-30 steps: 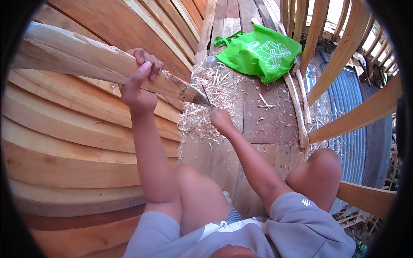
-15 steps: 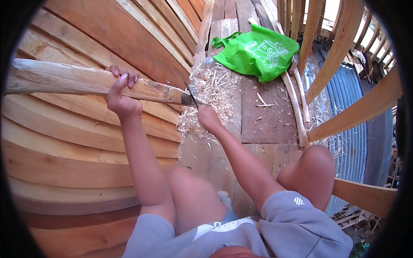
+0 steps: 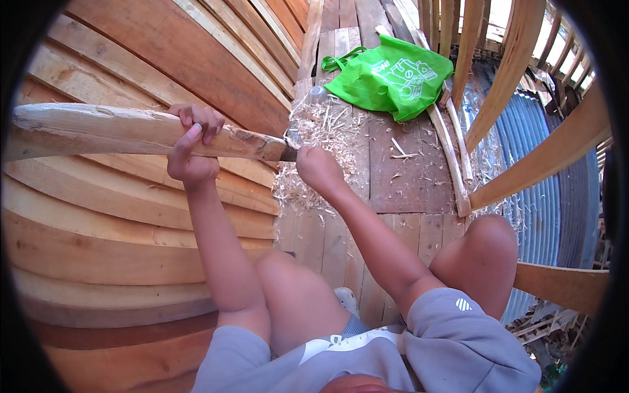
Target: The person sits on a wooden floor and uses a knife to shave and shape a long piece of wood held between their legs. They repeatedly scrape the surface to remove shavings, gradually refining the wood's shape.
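A long, pale wooden pole (image 3: 98,128) runs in from the left, roughly level, its surface peeled and its right end dark. My left hand (image 3: 194,144) is closed around it, fingers over the top and thumb at the near side. By the pole's dark end, my right hand (image 3: 319,168) makes a fist around the handle of a knife; the handle is hidden within the fist. Little of the blade can be made out from this angle, close against the wood. A thin curl of wood stands at that spot.
Wood shavings (image 3: 337,134) litter the plank floor beyond my right hand. A green bag (image 3: 393,78) and a small clear cup (image 3: 318,94) lie farther off. Plank walling (image 3: 131,236) rises at left. Thin sticks (image 3: 449,154), upright slats and corrugated metal sheets (image 3: 534,177) line the right.
My right hand has shifted slightly left and up along the pole's end, and the dark blade seen before has turned mostly out of sight. My left hand keeps its hold, with the pole slightly lower.
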The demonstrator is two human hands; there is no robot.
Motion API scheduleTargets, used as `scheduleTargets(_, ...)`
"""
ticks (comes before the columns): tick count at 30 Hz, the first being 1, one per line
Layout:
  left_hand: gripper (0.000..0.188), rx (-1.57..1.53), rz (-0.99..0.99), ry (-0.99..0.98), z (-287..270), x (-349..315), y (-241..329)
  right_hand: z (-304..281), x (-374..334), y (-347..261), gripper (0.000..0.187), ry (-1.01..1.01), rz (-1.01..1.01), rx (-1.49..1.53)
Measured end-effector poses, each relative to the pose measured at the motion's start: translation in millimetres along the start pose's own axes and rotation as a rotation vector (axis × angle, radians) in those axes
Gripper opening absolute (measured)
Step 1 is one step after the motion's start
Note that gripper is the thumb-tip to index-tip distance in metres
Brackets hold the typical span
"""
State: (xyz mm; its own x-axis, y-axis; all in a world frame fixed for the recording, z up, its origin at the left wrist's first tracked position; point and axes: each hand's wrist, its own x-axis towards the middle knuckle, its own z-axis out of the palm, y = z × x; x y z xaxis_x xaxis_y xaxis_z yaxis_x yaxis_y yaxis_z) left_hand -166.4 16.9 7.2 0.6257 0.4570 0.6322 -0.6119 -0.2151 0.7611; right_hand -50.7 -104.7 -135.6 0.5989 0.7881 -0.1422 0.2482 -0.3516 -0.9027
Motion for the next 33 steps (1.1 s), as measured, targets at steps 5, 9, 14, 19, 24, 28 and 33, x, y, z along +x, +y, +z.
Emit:
scheduleTargets(5, 0.023, -0.037, -0.008, -0.02, 10, 3, -7, 12, 25, 25, 0.053, 0.071, 0.132, 0.016)
scheduleTargets(9, 0.024, -0.023, 0.0, 0.008, 7, 1, -6, 29, 27, 43, 0.055, 0.115, 0.15, 0.024)
scheduleTargets(14, 0.024, -0.035, 0.004, -0.015, -10, -6, 3, 7, -11, -34, 0.057, 0.045, -0.032, 0.03)
scheduleTargets(19, 0.023, -0.022, -0.014, -0.045, 19, -1, -4, 16, 30, 41, 0.055, 0.103, 0.125, -0.008)
scheduleTargets(24, 0.023, -0.032, -0.027, -0.101, 14, 1, -4, 10, 9, 14, 0.052, 0.096, 0.057, -0.004)
scheduleTargets(28, 0.023, -0.031, -0.029, -0.059, 13, 5, -6, 8, 8, -2, 0.054, 0.172, 0.051, -0.002)
scheduleTargets(33, 0.023, -0.033, 0.0, -0.085, 23, 6, -9, 22, 21, 47, 0.052, 0.108, 0.205, -0.021)
